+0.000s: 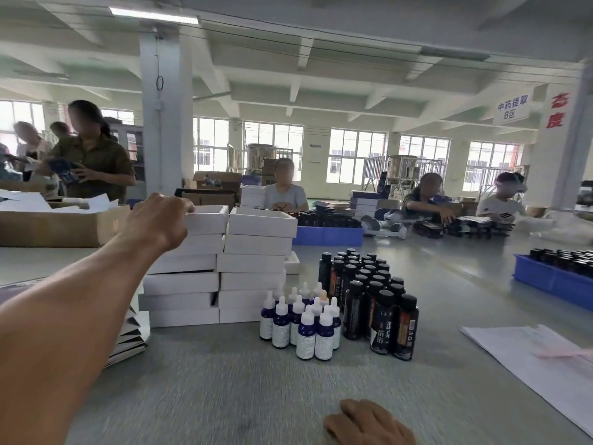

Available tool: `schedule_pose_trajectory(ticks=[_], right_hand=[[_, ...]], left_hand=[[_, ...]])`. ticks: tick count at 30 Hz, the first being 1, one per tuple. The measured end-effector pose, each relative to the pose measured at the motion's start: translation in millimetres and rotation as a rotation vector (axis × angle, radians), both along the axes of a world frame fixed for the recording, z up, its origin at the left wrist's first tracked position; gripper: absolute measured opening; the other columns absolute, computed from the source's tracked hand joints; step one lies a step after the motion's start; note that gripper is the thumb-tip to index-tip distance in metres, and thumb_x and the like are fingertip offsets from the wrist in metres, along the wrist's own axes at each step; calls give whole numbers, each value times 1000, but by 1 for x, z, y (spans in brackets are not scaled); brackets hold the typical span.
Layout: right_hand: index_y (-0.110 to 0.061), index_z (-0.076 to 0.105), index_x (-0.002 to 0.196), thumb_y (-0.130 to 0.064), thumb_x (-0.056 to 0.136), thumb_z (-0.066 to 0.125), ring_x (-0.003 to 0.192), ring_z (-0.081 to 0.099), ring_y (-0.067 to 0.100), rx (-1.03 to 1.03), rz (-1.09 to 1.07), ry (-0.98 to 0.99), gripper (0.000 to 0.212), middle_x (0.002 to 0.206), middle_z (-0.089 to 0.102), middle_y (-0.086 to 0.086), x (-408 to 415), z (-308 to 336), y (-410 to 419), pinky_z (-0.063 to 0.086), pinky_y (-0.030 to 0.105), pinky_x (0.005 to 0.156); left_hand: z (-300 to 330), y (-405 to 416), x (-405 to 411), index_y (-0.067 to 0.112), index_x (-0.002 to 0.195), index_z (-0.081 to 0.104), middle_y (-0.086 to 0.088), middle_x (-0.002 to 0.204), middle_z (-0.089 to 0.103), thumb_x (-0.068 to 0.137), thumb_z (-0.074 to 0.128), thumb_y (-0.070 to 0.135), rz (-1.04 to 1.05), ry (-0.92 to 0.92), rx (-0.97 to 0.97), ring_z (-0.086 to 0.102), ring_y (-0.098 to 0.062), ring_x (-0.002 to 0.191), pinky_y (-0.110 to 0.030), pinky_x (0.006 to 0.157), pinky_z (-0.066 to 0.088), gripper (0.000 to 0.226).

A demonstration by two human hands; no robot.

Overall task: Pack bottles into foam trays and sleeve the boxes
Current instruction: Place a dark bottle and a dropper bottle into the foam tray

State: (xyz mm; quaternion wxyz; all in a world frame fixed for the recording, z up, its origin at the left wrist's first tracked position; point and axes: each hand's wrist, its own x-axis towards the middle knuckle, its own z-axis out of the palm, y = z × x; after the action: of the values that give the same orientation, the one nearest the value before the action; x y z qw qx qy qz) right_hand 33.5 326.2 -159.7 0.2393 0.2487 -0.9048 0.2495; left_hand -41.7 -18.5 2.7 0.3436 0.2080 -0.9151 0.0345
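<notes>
Two stacks of white boxes stand on the grey table ahead of me. My left hand [157, 220] reaches out and grips the near rim of the top white box [207, 220] of the left stack, fingers curled over its edge. The right stack [256, 261] stands beside it, its top box open. Several small blue dropper bottles [301, 322] with white caps stand in front, and several tall black bottles [372, 293] cluster to their right. My right hand [365, 423] rests flat on the table at the bottom edge, holding nothing.
A pile of dark printed sleeves [131, 335] lies left of the stacks. A cardboard carton [54, 228] sits at far left. Blue bins [552, 281] of black bottles stand at right and behind [327, 236]. White paper sheets [539, 358] lie at right. Several people work across the table.
</notes>
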Motion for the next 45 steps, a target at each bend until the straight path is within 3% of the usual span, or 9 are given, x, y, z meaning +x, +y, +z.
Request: schedule_pose_trajectory(ticks=[3,7,10,12,15,25,30,39,45], right_hand=[[-33,69,50,-65,38,86,59,69,10,184,3,-23,38,67,72,-9,-14,-13,17,53,29,44],[-32,69,51,-78,67,63,61,70,12,317,65,-72,49,72,73,-8,-14,-21,20,55,32,46],[-47,65,109,-89,69,-2,126,53,12,355,83,-99,88,138,55,-15,-30,-14,19,46,47,101],[-48,42,136,-87,77,10,146,20,8,475,88,-264,78,157,24,-21,-34,-13,26,22,36,117],[-45,39,141,-74,88,31,146,17,8,445,63,-344,61,158,23,-20,-35,-18,25,19,36,117],[-37,57,122,-71,82,13,128,41,9,322,89,-210,68,135,51,-16,-25,-32,30,35,37,107],[-36,59,115,-68,83,8,116,48,8,322,104,-199,68,123,57,-15,-24,-31,31,40,36,102],[-36,59,117,-59,95,27,116,47,8,336,92,-210,45,124,57,-14,-24,-31,34,39,36,101],[-36,61,114,-61,93,32,115,48,10,305,98,-221,44,118,57,-18,-23,-29,35,41,35,97]], left_hand=[[3,7,2,19,123,68,-12,122,67,85,59,0,-45,43,15,59,-33,114,-48,91,52,43],[11,15,9,11,117,71,-12,116,70,85,60,-4,-156,127,51,60,-32,112,-48,94,52,37],[17,21,25,8,113,72,-14,112,72,85,60,-6,-212,239,6,65,-33,101,-45,90,53,34],[15,26,43,10,111,74,-15,108,72,84,62,-5,-222,287,-84,64,-37,96,-48,86,52,32],[4,38,77,17,111,73,-11,105,69,87,62,3,-185,285,-167,57,-37,97,-51,85,46,30],[-142,156,197,26,102,76,13,95,67,70,82,1,-436,92,20,60,-14,90,-35,73,51,41],[-176,182,197,46,130,56,22,121,58,93,61,28,-441,-208,119,51,-8,115,-36,95,40,42],[-162,166,181,41,124,61,17,132,54,88,26,76,-394,-70,286,45,-4,119,-40,104,35,61],[-173,138,145,32,133,58,6,153,37,96,46,53,-291,-50,644,36,-12,136,-34,108,31,43]])
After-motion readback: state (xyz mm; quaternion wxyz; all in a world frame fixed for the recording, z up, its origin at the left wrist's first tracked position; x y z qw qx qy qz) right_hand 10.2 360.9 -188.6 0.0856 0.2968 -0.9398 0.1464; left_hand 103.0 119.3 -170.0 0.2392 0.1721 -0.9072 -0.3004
